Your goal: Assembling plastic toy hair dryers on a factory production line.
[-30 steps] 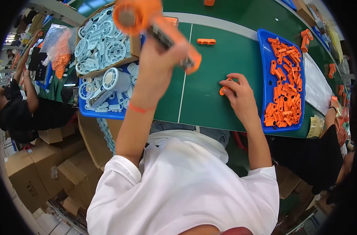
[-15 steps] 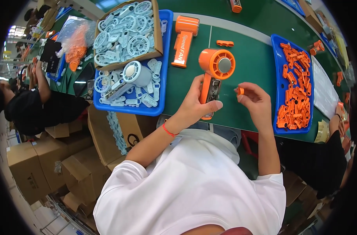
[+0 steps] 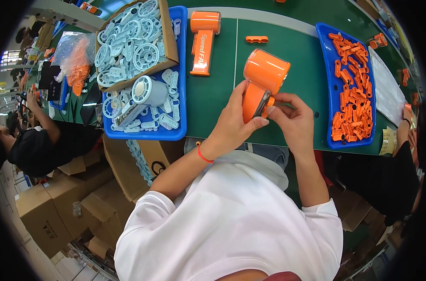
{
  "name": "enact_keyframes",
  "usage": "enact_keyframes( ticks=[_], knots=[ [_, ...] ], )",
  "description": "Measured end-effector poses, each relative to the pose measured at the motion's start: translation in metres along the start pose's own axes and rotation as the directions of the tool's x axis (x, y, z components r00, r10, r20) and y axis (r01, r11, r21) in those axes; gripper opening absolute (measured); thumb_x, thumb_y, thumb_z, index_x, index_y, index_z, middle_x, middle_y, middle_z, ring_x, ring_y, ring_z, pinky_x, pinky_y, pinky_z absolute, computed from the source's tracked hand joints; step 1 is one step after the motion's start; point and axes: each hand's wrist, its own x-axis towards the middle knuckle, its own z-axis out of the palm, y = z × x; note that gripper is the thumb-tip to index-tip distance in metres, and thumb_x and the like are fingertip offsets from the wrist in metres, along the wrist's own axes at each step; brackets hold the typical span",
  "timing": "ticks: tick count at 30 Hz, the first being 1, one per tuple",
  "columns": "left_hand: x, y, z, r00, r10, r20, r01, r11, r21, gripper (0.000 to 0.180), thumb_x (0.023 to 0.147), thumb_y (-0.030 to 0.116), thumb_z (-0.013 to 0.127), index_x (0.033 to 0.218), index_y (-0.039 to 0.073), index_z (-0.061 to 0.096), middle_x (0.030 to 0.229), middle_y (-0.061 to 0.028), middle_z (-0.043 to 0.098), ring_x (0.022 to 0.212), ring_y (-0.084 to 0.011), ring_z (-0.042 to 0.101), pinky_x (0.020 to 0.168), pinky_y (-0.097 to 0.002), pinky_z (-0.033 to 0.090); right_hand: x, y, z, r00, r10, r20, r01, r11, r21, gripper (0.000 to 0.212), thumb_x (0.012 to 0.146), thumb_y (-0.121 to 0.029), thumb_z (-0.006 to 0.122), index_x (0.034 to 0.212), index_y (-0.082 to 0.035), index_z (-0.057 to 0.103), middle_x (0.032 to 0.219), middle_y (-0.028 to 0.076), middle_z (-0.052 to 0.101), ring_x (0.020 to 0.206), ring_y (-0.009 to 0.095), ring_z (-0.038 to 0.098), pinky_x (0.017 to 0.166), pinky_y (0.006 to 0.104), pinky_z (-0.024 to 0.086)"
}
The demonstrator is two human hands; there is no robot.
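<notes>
Both hands on an orange fan housing [image 3: 261, 82]
Left hand [image 3: 235, 122] grips its handle closed; right hand [image 3: 294, 122] pinches a small piece against it, above the green table [image 3: 213, 93]

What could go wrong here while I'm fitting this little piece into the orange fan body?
The orange fan body is held above the table edge by the left hand alone; a slip might drop it to the floor. The right hand presses a small part, mostly hidden by fingers, that could pop loose or pinch a fingertip.
</notes>
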Motion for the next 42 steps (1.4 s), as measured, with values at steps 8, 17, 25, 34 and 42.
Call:
enact_keyframes(
  ticks=[8,17,25,34,42],
  knots=[
    [0.004,-0.002,0.002,0.997,0.074,0.008,-0.075,0.997,0.029,0.082,0.077,0.024,0.071,0.134,-0.005,0.020,0.124,-0.0245,0.042,0.110,-0.0357,0.051,0.092,-0.0391,0.042,-0.001,-0.007,-0.003,0.993,0.116,-0.026,-0.114,0.992,0.043,0.023,0.081,-0.004,0.065,0.100,0.007,0.058,0.086,0.009,0.065,0.073,0.010,0.061,0.059,0.0218,0.049],
    [0.006,0.004,0.005,0.991,0.125,0.045,-0.131,0.979,0.156,0.082,0.076,0.027,0.072,0.133,-0.006,0.022,0.118,-0.0261,0.045,0.100,-0.0379,0.055,0.083,-0.0395,0.047,-0.002,-0.001,-0.005,0.993,0.109,-0.033,-0.104,0.987,0.125,0.019,0.081,-0.007,0.065,0.094,0.004,0.057,0.086,0.008,0.063,0.071,0.009,0.059,0.059,0.0206,0.048],
    [0.002,0.004,0.011,0.996,0.065,-0.062,-0.054,0.984,0.169,0.075,0.072,0.017,0.073,0.128,-0.006,0.028,0.111,-0.0248,0.050,0.094,-0.0374,0.058,0.080,-0.0393,0.048,0.003,-0.005,-0.008,0.993,0.121,0.010,-0.121,0.993,-0.019,0.021,0.081,-0.010,0.067,0.094,0.003,0.057,0.079,0.005,0.063,0.066,0.007,0.057,0.054,0.0191,0.043],
    [0.003,0.010,0.014,0.990,0.084,-0.112,-0.065,0.984,0.169,0.071,0.071,0.015,0.069,0.126,-0.006,0.030,0.109,-0.0246,0.052,0.092,-0.0377,0.058,0.078,-0.0395,0.049,0.008,-0.011,-0.009,0.987,0.163,0.014,-0.162,0.986,-0.043,0.021,0.079,-0.011,0.068,0.091,0.002,0.056,0.077,0.005,0.063,0.063,0.007,0.057,0.049,0.0186,0.042],
    [0.012,0.017,0.003,0.998,-0.034,0.043,0.032,0.998,0.047,0.067,0.073,0.020,0.066,0.124,-0.007,0.034,0.108,-0.0247,0.052,0.092,-0.0355,0.058,0.078,-0.0386,0.048,0.009,0.007,-0.014,0.981,0.179,0.077,-0.183,0.983,0.036,0.043,0.078,-0.022,0.072,0.107,0.002,0.051,0.094,0.010,0.062,0.078,0.010,0.059,0.060,0.0212,0.047]
  ],
)
